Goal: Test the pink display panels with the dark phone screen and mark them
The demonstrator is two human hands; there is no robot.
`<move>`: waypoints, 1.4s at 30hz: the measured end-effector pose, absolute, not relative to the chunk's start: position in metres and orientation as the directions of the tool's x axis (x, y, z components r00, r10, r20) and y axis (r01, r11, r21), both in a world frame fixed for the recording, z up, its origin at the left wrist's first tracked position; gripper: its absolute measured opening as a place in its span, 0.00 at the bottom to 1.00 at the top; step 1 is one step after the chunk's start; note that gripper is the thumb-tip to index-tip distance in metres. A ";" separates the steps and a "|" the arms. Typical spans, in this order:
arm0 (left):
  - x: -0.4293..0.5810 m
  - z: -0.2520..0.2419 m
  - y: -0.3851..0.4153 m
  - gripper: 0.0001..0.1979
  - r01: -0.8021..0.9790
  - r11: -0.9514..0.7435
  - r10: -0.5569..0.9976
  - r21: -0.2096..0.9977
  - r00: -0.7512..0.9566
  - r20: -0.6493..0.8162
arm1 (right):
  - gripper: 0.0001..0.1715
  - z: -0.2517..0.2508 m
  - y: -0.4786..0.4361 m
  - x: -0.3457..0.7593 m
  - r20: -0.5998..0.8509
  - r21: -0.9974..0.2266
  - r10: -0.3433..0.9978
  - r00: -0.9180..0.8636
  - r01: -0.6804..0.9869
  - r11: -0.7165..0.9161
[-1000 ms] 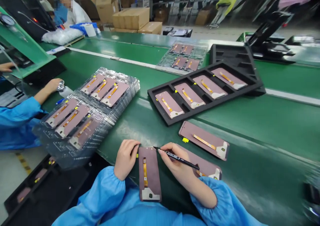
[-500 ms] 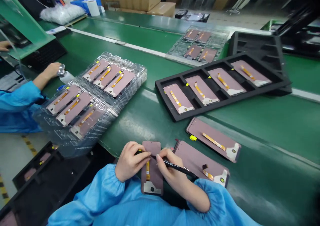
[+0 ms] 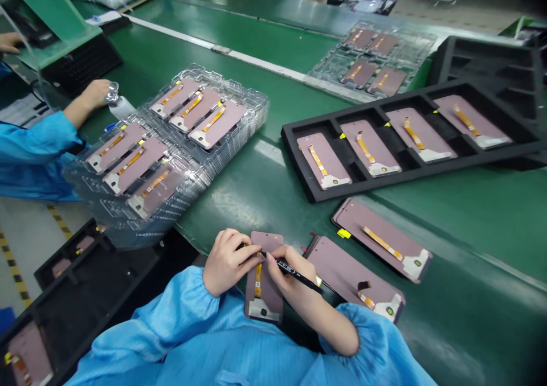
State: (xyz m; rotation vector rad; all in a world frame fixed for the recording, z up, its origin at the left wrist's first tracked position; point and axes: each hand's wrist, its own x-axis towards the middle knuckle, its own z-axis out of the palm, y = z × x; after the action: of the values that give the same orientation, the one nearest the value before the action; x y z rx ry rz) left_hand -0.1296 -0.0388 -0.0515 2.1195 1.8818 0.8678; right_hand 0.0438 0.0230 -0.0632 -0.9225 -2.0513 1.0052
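My left hand (image 3: 231,263) grips the upper left edge of a mauve-backed phone display panel (image 3: 264,306), which has a yellow flex cable. My right hand (image 3: 293,272) holds a black pen (image 3: 297,275), its tip at the panel's upper part. The hands hide much of that panel. Just right of my right hand lies a second panel (image 3: 354,275), with a third panel (image 3: 382,241) beyond it. Both lie on the green conveyor belt (image 3: 470,329).
A black foam tray (image 3: 316,164) holds several panels beyond my hands, with another (image 3: 482,70) behind it. Transparent trays (image 3: 226,121) hold more panels at left. A co-worker's hand (image 3: 96,93) is beside a small bottle (image 3: 121,107). A black tray (image 3: 81,286) sits low at left.
My right hand and pen have moved left over the panel, and my left hand now covers its upper edge. The whole scene has shifted up and right in view.
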 end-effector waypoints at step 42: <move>-0.154 -0.003 0.049 0.09 0.784 -0.153 0.978 0.602 0.033 0.206 | 0.06 -0.035 0.021 0.065 0.433 -0.869 0.843 -0.319 0.103 0.485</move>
State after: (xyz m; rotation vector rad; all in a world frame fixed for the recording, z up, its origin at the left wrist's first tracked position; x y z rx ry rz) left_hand -0.1541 0.0490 -0.0032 1.9936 1.7946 0.8416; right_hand 0.0648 0.0207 -0.0353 -0.8068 -1.7436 0.9392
